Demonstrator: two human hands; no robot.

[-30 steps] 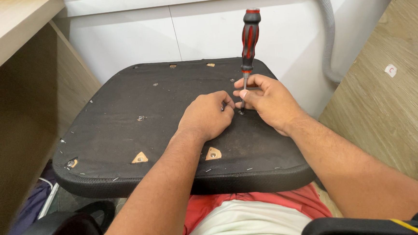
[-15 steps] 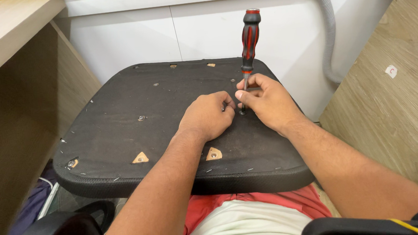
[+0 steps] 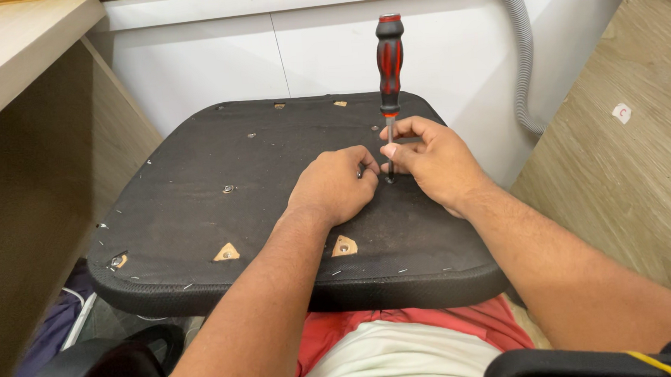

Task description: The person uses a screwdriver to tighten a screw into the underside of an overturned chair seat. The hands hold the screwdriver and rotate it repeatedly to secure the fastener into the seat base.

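Both hands are pinching low: the right hand (image 3: 435, 159) is steadying the screwdriver (image 3: 389, 69) shaft, the left hand (image 3: 334, 185) is closing beside its tip on the seat underside (image 3: 197, 205), seating it; turning from the handle looks next.

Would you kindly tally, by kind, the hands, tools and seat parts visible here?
Hands: 2 (left hand, right hand)
Screwdrivers: 1 (red-and-black screwdriver, upright)
Seat cushions: 1 (black seat cushion, underside up)
Triangular cut-outs showing wood, near edge: 3 (e.g. cut-out)
Total: 7
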